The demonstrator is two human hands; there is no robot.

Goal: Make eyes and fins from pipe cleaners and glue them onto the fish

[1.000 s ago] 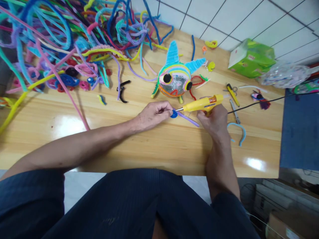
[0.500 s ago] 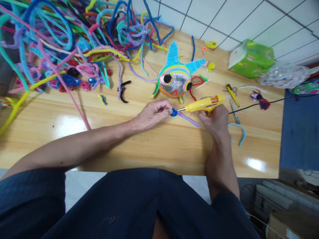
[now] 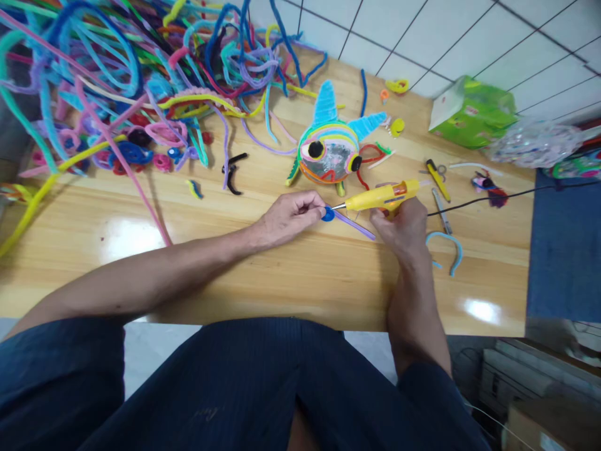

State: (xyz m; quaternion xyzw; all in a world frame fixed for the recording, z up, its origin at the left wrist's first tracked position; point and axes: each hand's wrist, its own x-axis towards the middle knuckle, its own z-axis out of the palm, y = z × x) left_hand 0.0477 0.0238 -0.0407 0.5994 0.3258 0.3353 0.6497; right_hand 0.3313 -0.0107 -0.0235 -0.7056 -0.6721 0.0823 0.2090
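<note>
Between the thumb and fingers of my left hand (image 3: 293,216) is a small blue pipe-cleaner coil (image 3: 328,214). My right hand (image 3: 404,227) is wrapped round the handle of a yellow hot glue gun (image 3: 375,198), whose metal nozzle points left and meets the coil's upper edge. A purple pipe cleaner (image 3: 355,225) lies on the table just right of the coil. Behind my hands stands a colourful pipe-cleaner fish (image 3: 331,150) with light-blue fins, round black-centred eyes and an orange mouth.
Tangled pipe cleaners (image 3: 117,81) heap up at the back left. On the right lie a yellow utility knife (image 3: 438,180), a silver cutter (image 3: 442,212) and a bent light-blue pipe cleaner (image 3: 457,250). A black cord (image 3: 488,199) runs right from the glue gun. A green tissue pack (image 3: 474,113) stands by the tiled wall.
The glue gun and my right hand have shifted slightly left, bringing the nozzle further over the blue coil. My left hand stays almost in place.
</note>
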